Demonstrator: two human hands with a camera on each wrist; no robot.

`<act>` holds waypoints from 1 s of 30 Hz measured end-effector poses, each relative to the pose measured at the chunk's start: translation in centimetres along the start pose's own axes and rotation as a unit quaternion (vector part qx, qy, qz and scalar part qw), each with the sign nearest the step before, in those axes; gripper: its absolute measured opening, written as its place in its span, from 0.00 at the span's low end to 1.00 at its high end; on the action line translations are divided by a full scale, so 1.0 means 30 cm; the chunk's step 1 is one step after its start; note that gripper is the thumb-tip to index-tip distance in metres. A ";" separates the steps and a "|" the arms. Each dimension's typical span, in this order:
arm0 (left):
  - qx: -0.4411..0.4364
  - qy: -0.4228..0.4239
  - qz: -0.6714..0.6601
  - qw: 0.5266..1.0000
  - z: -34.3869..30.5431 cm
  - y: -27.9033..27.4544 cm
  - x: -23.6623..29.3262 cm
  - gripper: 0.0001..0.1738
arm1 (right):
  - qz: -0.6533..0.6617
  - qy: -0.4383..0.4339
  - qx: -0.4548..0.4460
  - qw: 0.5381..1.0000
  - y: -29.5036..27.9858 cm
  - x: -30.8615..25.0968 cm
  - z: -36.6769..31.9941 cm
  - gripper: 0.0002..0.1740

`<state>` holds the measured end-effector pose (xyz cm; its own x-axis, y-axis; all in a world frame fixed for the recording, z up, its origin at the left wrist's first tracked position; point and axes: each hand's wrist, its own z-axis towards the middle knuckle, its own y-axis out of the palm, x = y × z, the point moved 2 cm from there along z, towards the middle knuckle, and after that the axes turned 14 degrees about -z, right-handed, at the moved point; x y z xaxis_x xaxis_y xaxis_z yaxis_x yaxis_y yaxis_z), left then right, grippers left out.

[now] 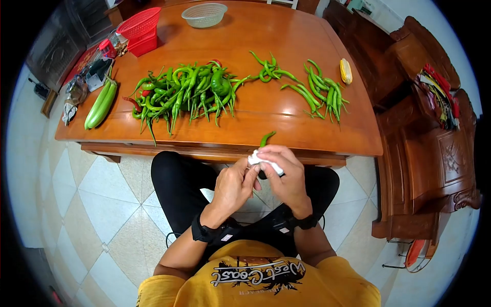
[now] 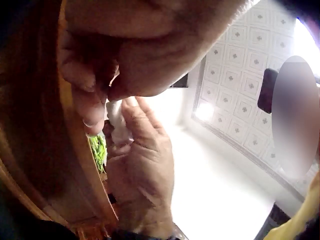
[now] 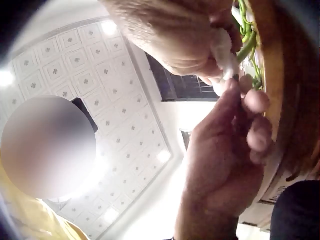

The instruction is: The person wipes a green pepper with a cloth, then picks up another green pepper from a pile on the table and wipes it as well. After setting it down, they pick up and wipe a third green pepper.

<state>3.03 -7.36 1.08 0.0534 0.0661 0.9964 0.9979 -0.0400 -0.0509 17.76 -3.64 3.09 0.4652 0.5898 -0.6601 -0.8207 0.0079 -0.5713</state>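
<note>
A crumpled white cloth or tissue (image 1: 272, 165) (image 2: 118, 122) (image 3: 226, 54) is between the two hands, just off the table's front edge. My right hand (image 1: 285, 176) (image 2: 142, 170) grips it with curled fingers. Against its other end, my left hand (image 1: 232, 187) (image 3: 222, 160) pinches with thumb and fingertips. One green pepper (image 1: 266, 138) points up from behind the right fingers; its lower part is hidden, so what holds it I cannot tell. A large heap of green peppers (image 1: 184, 92) lies on the table (image 1: 245, 38), with smaller groups of peppers (image 1: 327, 92) to its right.
Pale green long vegetable (image 1: 101, 105) on the table's left; red baskets (image 1: 140, 30) and a clear basket (image 1: 204, 15) at the back. A yellow object (image 1: 346, 71) lies near the right edge. Carved wooden seating (image 1: 434, 148) stands to the right, with folded fabrics (image 1: 440, 97) on it.
</note>
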 end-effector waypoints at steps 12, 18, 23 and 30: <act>-0.075 -0.096 -0.159 0.980 0.011 -0.011 -0.008 0.17 | 0.017 0.000 -0.034 0.999 0.019 0.012 -0.001 0.11; -0.073 -0.017 -0.107 0.991 -0.005 -0.006 -0.031 0.13 | -0.045 0.038 0.038 0.998 -0.003 0.072 0.023 0.11; -0.066 0.039 -0.074 0.994 -0.002 -0.011 -0.030 0.08 | 0.019 -0.010 -0.029 0.999 0.006 -0.003 -0.008 0.11; -0.064 0.033 -0.084 0.994 -0.027 -0.001 -0.014 0.05 | 0.021 0.003 0.000 1.000 -0.027 0.007 -0.021 0.11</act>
<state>2.95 -8.20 0.71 -0.1205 0.0168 0.9926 0.9795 -0.1605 0.1216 18.71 -4.04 3.11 0.4330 0.5846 -0.6861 -0.8394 -0.0158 -0.5432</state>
